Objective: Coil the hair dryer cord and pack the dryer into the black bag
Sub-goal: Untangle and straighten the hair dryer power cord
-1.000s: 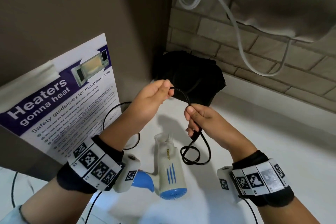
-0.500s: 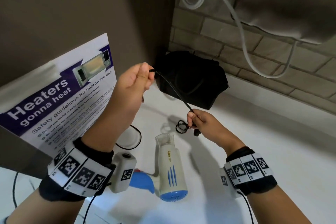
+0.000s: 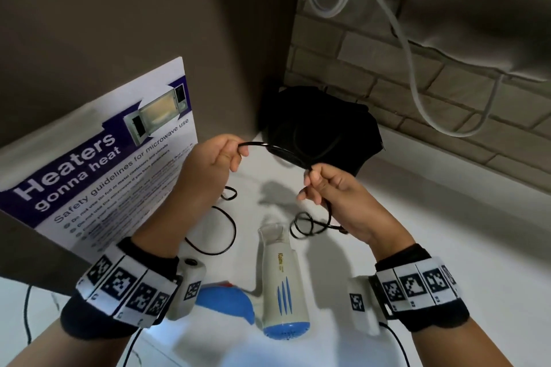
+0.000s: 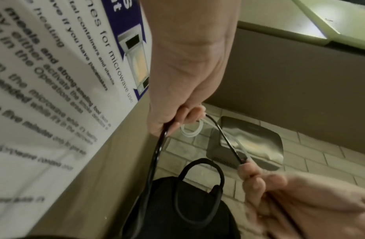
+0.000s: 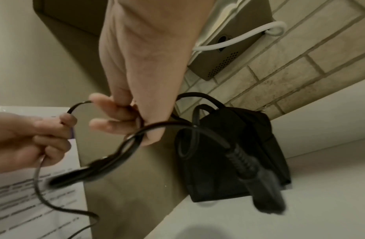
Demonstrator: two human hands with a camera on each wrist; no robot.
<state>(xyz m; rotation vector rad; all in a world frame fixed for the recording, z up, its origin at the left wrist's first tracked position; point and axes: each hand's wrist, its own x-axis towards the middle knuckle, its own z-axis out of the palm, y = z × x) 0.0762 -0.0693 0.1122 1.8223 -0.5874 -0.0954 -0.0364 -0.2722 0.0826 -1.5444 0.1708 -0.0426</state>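
Observation:
A white and blue hair dryer (image 3: 283, 286) lies on the white counter between my wrists. Its black cord (image 3: 277, 149) arcs between both hands above it. My left hand (image 3: 222, 155) pinches the cord (image 4: 157, 155), which drops from the fingers to the counter. My right hand (image 3: 323, 185) grips a small coil of the cord, and loops (image 3: 310, 225) hang below it. In the right wrist view the black plug (image 5: 257, 179) dangles under that hand (image 5: 126, 116). The black bag (image 3: 322, 128) stands in the corner behind the hands, its handles (image 4: 200, 186) up.
A microwave safety poster (image 3: 98, 170) leans on the brown wall at left. A steel wall unit (image 3: 492, 9) with a white hose (image 3: 417, 74) hangs on the brick wall at right. Slack cord (image 3: 220, 232) lies on the counter (image 3: 447, 247) left of the dryer.
My left hand has come back down and right toward the right hand, so the taut cord now bows into an arc. The right hand has risen a little, with cord loops hanging lower.

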